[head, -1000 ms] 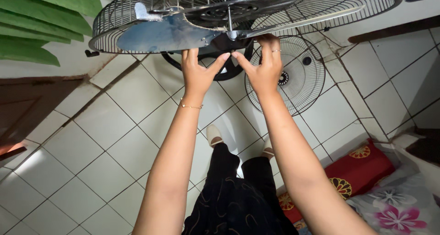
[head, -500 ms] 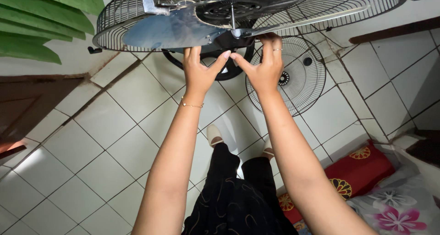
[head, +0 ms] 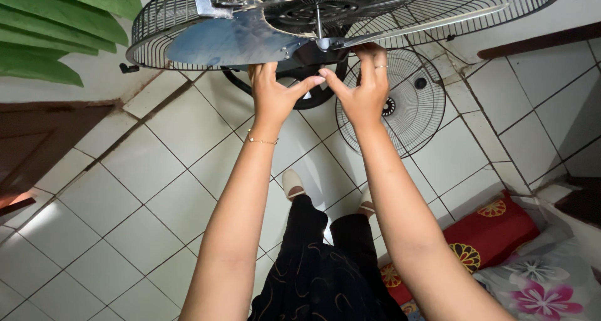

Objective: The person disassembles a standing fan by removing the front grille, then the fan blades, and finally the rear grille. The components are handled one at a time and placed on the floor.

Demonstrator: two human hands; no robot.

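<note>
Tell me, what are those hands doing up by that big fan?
A person is reaching up with both hands to a big metal fan. The left hand and right hand have their fingers at the dark hub in the middle, beside the shiny blade inside the wire cage. Another round wire grille lies on the white tiled floor below.

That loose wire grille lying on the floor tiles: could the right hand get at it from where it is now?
Probably not without letting go. The right hand is up at the fan's black hub, beside the left hand. The loose grille lies on the floor well below, though nothing stands between them.
</note>
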